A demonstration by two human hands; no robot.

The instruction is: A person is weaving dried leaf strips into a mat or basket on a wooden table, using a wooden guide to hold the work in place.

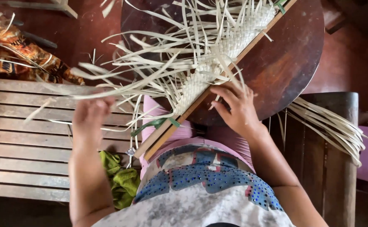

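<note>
**Pale straw weave worked along a wooden slat**

Pale straw strips form a flat woven band lying on the round dark wooden desk, clamped against a long wooden slat. The right hand rests at the band's near end, fingers spread, pressing the weave. The left hand, left of the slat, pinches loose strips, blurred. Judging by this, an even pull keeps the plait tight.

We had the woven mat lying on the round table, a slatted bench left of us, loose strips to our right.
</note>
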